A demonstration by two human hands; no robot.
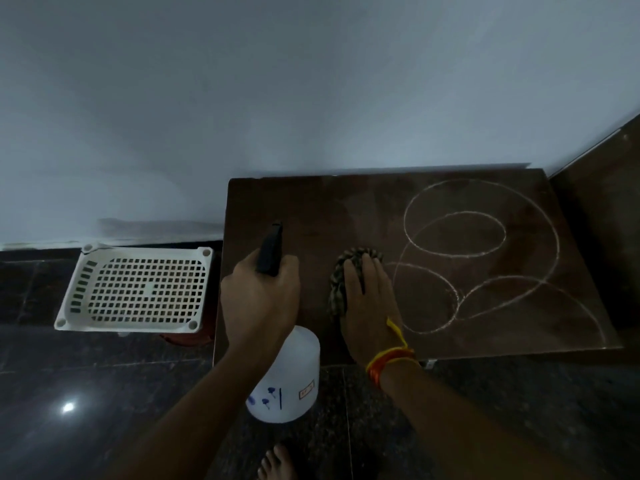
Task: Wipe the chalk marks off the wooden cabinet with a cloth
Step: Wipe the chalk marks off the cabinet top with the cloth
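The dark wooden cabinet top [311, 209] carries looping white chalk marks [485, 237] across its right half. My right hand [369, 306] lies flat with straight fingers on a patterned cloth [341, 278], pressing it to the wood at the left edge of the marks. My left hand [259, 299] grips the black trigger head [272, 251] of a white spray bottle [289, 379], held over the cabinet's front left part, nozzle pointing away from me.
A white perforated plastic basket [138, 289] stands left of the cabinet on something reddish. A pale wall rises behind. A dark wooden panel [606, 202] adjoins the cabinet on the right. The floor is dark polished tile; a bare foot [277, 462] shows at the bottom.
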